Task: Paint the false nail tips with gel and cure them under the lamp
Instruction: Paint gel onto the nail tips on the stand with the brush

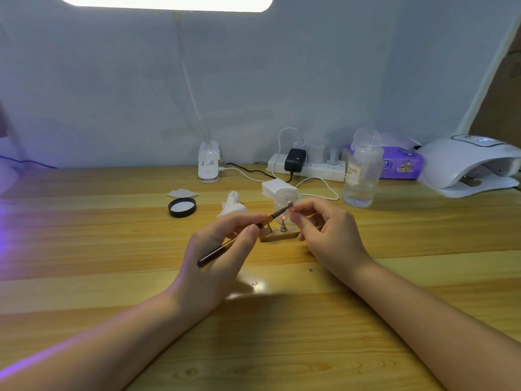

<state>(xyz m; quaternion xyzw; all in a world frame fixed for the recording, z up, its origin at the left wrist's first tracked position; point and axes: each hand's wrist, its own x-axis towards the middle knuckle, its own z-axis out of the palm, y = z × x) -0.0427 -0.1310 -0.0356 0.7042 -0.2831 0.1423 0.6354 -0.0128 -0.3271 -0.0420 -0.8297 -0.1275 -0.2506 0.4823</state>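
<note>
**Gel brush met nail tip over wooden desk**

Pale wood-grain desk [84, 235] and a blue-grey wall framed the work, with a clip-on desk lamp [209, 162] glowing overhead from its base at the desk's back edge. The person's left hand [217, 255] pinched a slim dark-handled nail brush [239, 237] between thumb and fingertips, fingers curled round the shaft, its bristle end angled up and to the right. The right hand [327, 232] pinched a small false nail tip [291, 206] between thumb and forefinger, the other fingers loosely curled behind; the brush's tip touched, or sat just beside, that nail. Directly below the hands, a small wooden stand [279, 235] rested on the desk, carrying upright metal holders, one topped by a reddish nail. A clear jar [286, 200] stood just behind the hands, its black lid [182, 207] lying well to the left beside a crumpled white wipe [232, 206]. Farther back stood a clear pump bottle [362, 176], a white power strip [307, 166] with a black adapter plugged in, and a purple tissue pack [400, 165]. The white curing lamp [468, 165] sat at the far right, well apart from the hands.
</note>
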